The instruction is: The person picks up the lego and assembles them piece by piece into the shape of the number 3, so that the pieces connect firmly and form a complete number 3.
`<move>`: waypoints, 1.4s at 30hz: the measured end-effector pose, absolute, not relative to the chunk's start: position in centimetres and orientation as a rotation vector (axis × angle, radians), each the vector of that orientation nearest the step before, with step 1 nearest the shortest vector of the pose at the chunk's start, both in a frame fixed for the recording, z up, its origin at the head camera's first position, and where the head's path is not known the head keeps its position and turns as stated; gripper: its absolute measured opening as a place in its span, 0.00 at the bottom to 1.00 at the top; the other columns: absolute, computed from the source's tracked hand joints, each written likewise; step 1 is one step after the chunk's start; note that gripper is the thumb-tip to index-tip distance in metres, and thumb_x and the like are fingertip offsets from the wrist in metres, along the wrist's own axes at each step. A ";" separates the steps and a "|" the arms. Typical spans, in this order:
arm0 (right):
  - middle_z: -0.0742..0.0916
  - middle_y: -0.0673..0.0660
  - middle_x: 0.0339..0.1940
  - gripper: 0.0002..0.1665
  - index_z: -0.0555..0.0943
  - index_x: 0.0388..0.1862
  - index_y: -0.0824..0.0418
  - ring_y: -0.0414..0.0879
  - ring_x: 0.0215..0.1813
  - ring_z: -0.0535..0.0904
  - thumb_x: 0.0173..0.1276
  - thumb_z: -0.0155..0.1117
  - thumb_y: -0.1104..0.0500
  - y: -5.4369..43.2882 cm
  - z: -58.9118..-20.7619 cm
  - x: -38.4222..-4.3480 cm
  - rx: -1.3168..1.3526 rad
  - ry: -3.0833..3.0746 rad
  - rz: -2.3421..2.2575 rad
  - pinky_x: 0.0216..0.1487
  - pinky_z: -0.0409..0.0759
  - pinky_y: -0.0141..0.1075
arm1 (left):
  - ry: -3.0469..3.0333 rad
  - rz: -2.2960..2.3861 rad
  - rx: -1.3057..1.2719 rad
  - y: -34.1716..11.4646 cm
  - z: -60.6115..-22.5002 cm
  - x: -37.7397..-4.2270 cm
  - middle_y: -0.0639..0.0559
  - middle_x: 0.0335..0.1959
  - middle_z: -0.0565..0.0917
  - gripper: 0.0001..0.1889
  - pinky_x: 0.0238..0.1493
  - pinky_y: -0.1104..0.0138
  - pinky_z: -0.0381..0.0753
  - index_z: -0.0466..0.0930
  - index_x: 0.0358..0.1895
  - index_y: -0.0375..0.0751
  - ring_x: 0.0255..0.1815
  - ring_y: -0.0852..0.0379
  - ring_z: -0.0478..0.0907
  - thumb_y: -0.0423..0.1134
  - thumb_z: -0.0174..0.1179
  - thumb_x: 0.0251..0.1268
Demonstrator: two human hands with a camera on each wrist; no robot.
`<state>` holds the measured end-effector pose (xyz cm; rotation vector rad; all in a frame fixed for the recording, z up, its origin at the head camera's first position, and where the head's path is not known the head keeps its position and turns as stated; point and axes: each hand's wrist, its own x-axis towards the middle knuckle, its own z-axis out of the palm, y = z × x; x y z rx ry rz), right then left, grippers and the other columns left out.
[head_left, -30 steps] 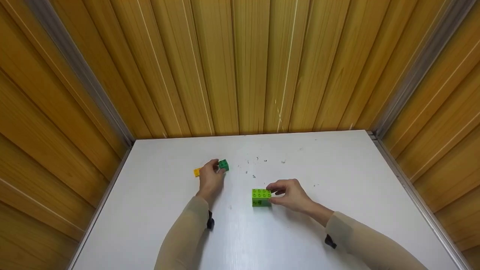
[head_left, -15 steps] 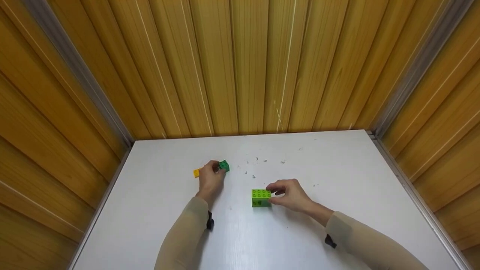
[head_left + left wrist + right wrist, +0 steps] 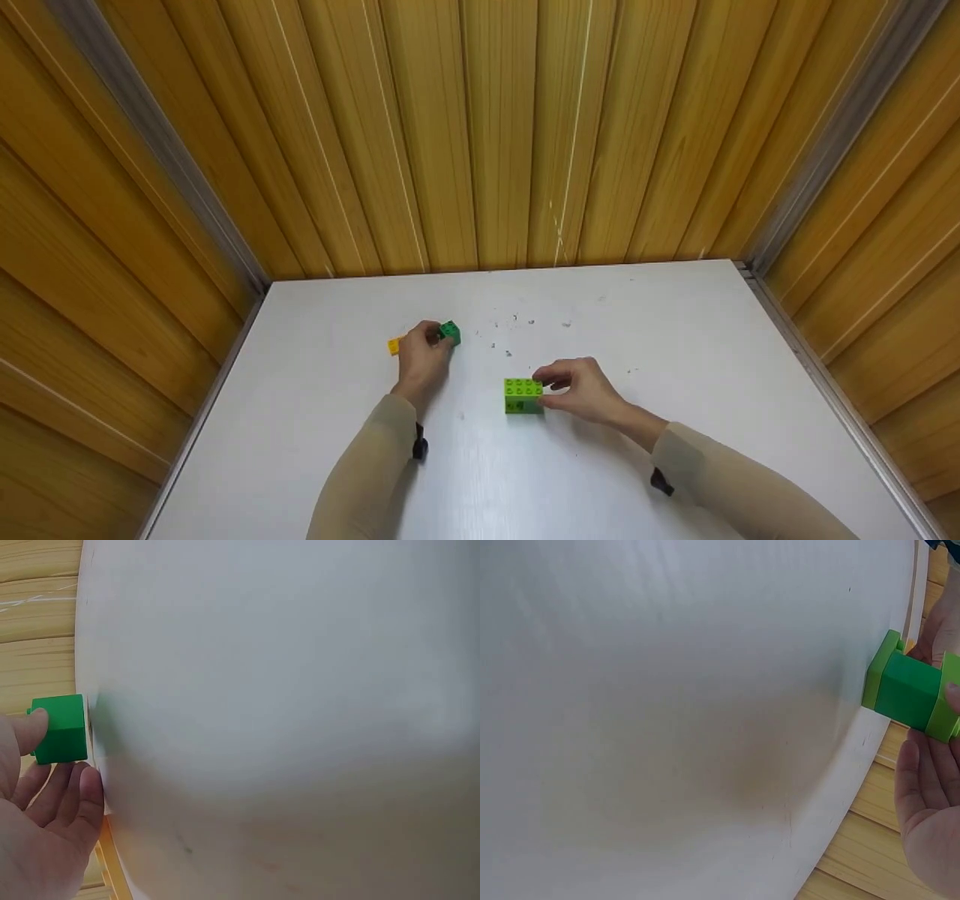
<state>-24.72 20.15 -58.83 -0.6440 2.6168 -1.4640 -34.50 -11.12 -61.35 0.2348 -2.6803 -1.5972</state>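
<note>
With thumb and fingers, my left hand pinches a dark green toy building brick at the left of the white table; the left wrist view shows the brick's plain sides. Just left of that hand a yellow brick peeks out, mostly covered by the hand. Nearer to me, my right hand grips the right end of a brick stack with a studded lime top. In the right wrist view this stack has a dark green middle between two lime layers.
Small dark specks dot the white table between and beyond the hands. Yellow wood-look panels wall in the back and both sides, with grey metal posts at the corners.
The dark green brick has turned a little in my left fingers and shifted slightly right and toward me. My right hand and the brick stack stay in place.
</note>
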 end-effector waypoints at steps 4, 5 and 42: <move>0.97 0.58 0.52 0.19 0.94 0.57 0.60 0.51 0.54 0.93 0.67 0.83 0.62 20.2 -58.8 -24.7 -0.646 2.624 -1.459 0.58 0.94 0.45 | -2.674 -1.629 0.246 -11.1 -61.2 -34.4 0.47 0.66 0.87 0.21 0.80 0.50 0.83 0.82 0.71 0.46 0.68 0.47 0.84 0.39 0.70 0.80; 0.97 0.58 0.52 0.19 0.94 0.57 0.60 0.52 0.54 0.93 0.67 0.83 0.62 20.2 -58.8 -24.7 -0.649 2.628 -1.454 0.58 0.94 0.44 | -2.673 -1.633 0.247 -11.1 -61.1 -34.3 0.47 0.66 0.87 0.21 0.80 0.50 0.83 0.82 0.71 0.46 0.68 0.47 0.84 0.39 0.70 0.80; 0.96 0.62 0.57 0.21 0.92 0.60 0.67 0.58 0.59 0.93 0.67 0.80 0.67 19.6 -58.7 -24.6 -0.620 2.635 -1.462 0.58 0.94 0.44 | -2.589 -1.635 0.031 -9.6 -59.1 -32.5 0.50 0.59 0.92 0.18 0.69 0.54 0.90 0.88 0.65 0.47 0.60 0.50 0.87 0.41 0.75 0.76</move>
